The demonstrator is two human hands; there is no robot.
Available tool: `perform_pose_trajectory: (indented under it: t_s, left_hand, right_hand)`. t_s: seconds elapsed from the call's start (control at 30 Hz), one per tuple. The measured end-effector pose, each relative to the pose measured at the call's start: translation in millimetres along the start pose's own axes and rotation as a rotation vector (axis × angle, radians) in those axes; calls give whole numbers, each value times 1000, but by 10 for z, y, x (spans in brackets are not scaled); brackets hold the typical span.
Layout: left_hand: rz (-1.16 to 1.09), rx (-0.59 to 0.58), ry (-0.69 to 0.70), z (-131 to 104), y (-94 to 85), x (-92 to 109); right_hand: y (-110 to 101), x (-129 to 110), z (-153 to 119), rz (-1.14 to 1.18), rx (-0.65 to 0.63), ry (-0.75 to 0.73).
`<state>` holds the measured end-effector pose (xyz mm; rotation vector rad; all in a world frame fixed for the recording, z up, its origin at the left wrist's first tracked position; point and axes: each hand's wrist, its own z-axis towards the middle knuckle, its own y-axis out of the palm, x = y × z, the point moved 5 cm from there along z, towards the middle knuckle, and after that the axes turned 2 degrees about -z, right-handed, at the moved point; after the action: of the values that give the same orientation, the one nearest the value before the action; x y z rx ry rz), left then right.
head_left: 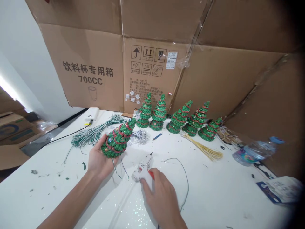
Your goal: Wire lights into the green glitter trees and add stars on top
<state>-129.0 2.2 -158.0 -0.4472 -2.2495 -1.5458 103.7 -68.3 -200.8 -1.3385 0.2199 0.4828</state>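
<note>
My left hand [101, 160] is wrapped round the base of a small green Christmas tree [117, 140] with red garlands, holding it tilted to the right above the table. Thin wires hang from beneath its base. In front of me, my right hand [160, 194] grips the handle of a white hot glue gun [143, 168] with a red trigger. Its dark nozzle points away and slightly right, and a clear glue stick [121, 202] trails from its rear end. The nozzle and the tree are apart.
Several similar trees [159, 114] stand along the cardboard wall [152, 28]. Bundles of green-white wire [95, 133] and yellow wire [205, 148] lie on the white table [209, 194]. A blue pencil-like piece [157, 136], a power bank [91, 113] and a plastic bottle [256, 152] are around them.
</note>
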Motion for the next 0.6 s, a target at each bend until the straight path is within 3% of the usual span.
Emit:
perform_pose_trajectory:
  t_s: [0.13,0.23,0.3,0.47,0.6]
  left_hand:
    - [2,11,-9,-8,-5,-24]
    - [10,20,-26,-15,-1,-44]
    - [14,18,-38,-26,14,-57]
    - [-9,24,-35,-65,53,-79]
    - [-5,27,-45,-78,46,-105]
  right_hand:
    - [-24,-64,8,-69,-37,-62]
    - [-204,-65,156,-87,-80,-74]
    - [-416,-88,347,59,-53,-79]
    - [-901,-312,924,676,90,-195]
    - [-979,-500,1223,750,184,-263]
